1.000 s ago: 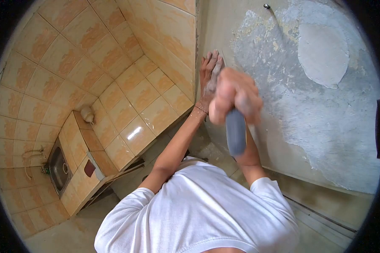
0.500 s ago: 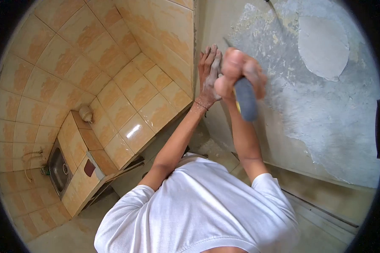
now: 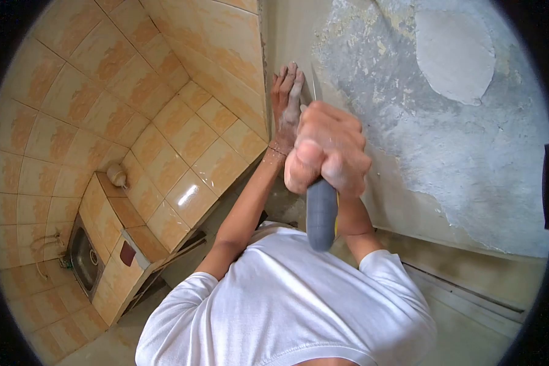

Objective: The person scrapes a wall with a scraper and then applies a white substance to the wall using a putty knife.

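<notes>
- One tool (image 3: 321,213) in use just right of centre, towards four o'clock; judging by the pose, at the step of working the wall (image 3: 470,177) near its tiled edge.
- With the right hand (image 3: 329,149), at two o'clock, grips the tool in a tight fist, thin blade (image 3: 314,86) pointing to twelve.
- With the left hand (image 3: 288,104), at twelve o'clock, seems to lean flat on the wall, fingers straight, grasping nothing visible.
- Next, probably calls for a firm grip and a blade clear of the left hand.
- Hidden behind the fist: much of the blade. Cannot tell touching from apart at its tip.
</notes>
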`<state>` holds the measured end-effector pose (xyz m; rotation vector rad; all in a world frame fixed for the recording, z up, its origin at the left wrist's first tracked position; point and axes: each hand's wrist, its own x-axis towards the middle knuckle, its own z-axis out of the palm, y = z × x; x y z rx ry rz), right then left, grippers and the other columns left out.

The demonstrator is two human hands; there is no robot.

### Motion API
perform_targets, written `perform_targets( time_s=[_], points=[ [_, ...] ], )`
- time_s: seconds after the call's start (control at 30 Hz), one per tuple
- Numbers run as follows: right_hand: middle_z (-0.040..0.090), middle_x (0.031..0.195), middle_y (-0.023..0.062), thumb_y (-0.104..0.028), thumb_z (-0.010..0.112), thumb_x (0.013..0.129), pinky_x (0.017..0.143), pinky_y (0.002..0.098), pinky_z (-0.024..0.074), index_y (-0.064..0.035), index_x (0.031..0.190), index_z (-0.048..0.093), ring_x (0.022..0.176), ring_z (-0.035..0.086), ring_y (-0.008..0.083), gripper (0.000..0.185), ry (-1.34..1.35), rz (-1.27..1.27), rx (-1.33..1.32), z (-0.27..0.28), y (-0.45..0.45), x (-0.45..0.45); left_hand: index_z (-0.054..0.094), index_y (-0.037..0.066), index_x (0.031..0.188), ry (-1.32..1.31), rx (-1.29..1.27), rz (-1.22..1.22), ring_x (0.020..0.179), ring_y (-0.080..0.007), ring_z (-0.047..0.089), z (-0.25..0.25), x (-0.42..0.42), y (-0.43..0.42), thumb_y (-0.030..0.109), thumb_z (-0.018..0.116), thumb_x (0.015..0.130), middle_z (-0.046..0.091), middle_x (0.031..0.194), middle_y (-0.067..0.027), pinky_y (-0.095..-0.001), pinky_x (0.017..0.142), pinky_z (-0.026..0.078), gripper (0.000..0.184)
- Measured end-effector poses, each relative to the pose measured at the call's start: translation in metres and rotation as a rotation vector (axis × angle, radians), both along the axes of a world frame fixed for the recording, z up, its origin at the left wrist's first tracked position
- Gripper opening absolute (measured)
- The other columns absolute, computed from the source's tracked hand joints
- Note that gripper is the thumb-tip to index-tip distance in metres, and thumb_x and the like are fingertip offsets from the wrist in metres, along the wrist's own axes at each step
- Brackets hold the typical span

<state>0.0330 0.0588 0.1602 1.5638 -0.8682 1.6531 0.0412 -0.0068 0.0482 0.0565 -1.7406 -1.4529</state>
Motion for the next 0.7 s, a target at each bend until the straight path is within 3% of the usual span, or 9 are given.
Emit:
perform_targets(
  time_s=[0.1,0.23,0.3,0.37,0.43,0.5,0.57,0.63,0.7],
  points=[
    [0.044,0.056,0.0019,0.014,0.060,0.070,0.040,0.0253,0.0341,-0.0070,0.063,0.035,0.041,0.042,0.0186,0.033,0.064,-0.121,0.043,-0.021,-0.014,-0.021,0.038,-0.002,0.138,-0.023,0.009,-0.023,0.136,-0.0366,0.031,0.002,0.012,0.005,0.024,0.054,0.088,0.035,0.146,-0.0187,-0.0519,0.113,0.020,0.059],
    [0.041,0.054,0.0058,0.012,0.058,0.075,0.041,0.0257,0.0357,-0.0057,0.062,0.033,0.041,0.042,0.0198,0.033,-0.061,-0.176,-0.274,-0.015,-0.019,-0.010,0.038,-0.003,0.138,-0.007,-0.001,-0.026,0.135,-0.0375,0.031,0.002,0.006,-0.007,0.025,0.054,0.088,0.035,0.146,-0.0194,-0.0522,0.113,0.020,0.060],
    [0.043,0.046,0.0026,0.000,0.050,0.088,0.036,0.0272,0.0358,-0.0037,0.075,0.042,0.037,0.040,0.0117,0.016,-0.065,-0.038,-0.160,-0.008,0.000,0.001,0.037,-0.003,0.139,0.133,-0.594,0.258,0.135,-0.0392,0.031,-0.022,-0.014,-0.023,0.026,0.054,0.085,0.034,0.146,-0.0207,-0.0527,0.112,0.019,0.064],
    [0.041,0.044,0.0021,-0.001,0.046,0.091,0.035,0.0263,0.0319,-0.0057,0.070,0.040,0.038,0.038,0.0112,0.023,-0.024,-0.042,-0.126,-0.010,-0.006,-0.015,0.037,-0.003,0.140,0.187,-0.614,0.285,0.135,-0.0392,0.030,-0.048,-0.023,-0.025,0.026,0.054,0.083,0.034,0.147,-0.0207,-0.0528,0.112,0.019,0.065],
    [0.037,0.044,0.0002,-0.004,0.046,0.093,0.036,0.0249,0.0278,-0.0105,0.065,0.038,0.037,0.034,0.0106,0.030,-0.251,-0.178,-0.073,-0.018,-0.018,-0.023,0.037,-0.002,0.140,-0.168,0.047,-0.104,0.136,-0.0389,0.030,-0.079,-0.027,-0.023,0.023,0.051,0.083,0.033,0.147,-0.0208,-0.0528,0.112,0.019,0.065],
    [0.033,0.044,-0.0008,-0.006,0.047,0.094,0.035,0.0257,0.0239,-0.0136,0.061,0.035,0.036,0.029,0.0099,0.035,-0.374,-0.006,-0.160,-0.005,-0.019,-0.001,0.037,-0.002,0.141,-0.244,0.199,-0.111,0.136,-0.0385,0.029,-0.059,-0.019,-0.017,0.022,0.049,0.082,0.034,0.147,-0.0203,-0.0526,0.113,0.018,0.065],
    [0.031,0.045,-0.0011,-0.004,0.049,0.093,0.035,0.0273,0.0228,-0.0128,0.061,0.033,0.036,0.028,0.0093,0.037,-0.290,0.119,-0.275,0.008,-0.012,0.008,0.038,-0.002,0.140,0.140,-0.373,0.069,0.136,-0.0386,0.029,-0.049,-0.021,-0.022,0.027,0.048,0.084,0.034,0.147,-0.0201,-0.0524,0.113,0.018,0.064],
    [0.030,0.045,-0.0011,-0.006,0.047,0.095,0.037,0.0268,0.0225,-0.0123,0.061,0.029,0.037,0.027,0.0083,0.039,-0.261,0.262,-0.367,-0.005,-0.012,-0.010,0.039,-0.002,0.140,0.024,-0.465,0.225,0.136,-0.0386,0.029,-0.042,-0.018,-0.021,0.032,0.044,0.086,0.034,0.147,-0.0197,-0.0521,0.113,0.018,0.064],
    [0.031,0.046,-0.0013,-0.010,0.045,0.096,0.038,0.0255,0.0234,-0.0126,0.061,0.029,0.039,0.027,0.0078,0.039,-0.390,-0.325,-0.154,-0.007,-0.016,-0.025,0.039,-0.002,0.140,0.107,-0.587,0.257,0.136,-0.0386,0.029,-0.045,-0.022,-0.024,0.036,0.042,0.088,0.034,0.147,-0.0193,-0.0520,0.113,0.017,0.065]
  ],
)
